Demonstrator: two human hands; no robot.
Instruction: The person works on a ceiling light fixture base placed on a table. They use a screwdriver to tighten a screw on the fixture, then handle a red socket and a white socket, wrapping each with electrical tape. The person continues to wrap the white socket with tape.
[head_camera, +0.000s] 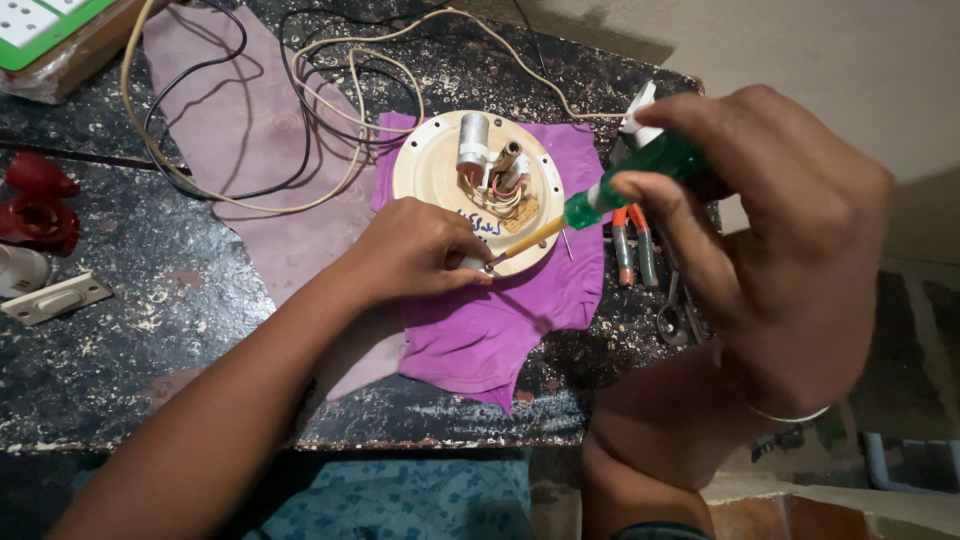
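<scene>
The right hand (790, 250) grips a green screwdriver (600, 195). The left hand (420, 250) pinches its tip at six o'clock on the round cream plate (430, 170), on purple cloth (480, 330).

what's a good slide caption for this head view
Right hand drives a green-handled screwdriver into the rim of a round cream plate on purple cloth, steadied by the left hand.

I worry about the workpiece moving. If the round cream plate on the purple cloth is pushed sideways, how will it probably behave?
The plate looks rigid, so it would likely keep its shape. It lies flat on the loose purple cloth, so it may slide and bunch the cloth rather than tip. The wires and small cylinder on top look delicate. The left hand steadies its edge.
</scene>
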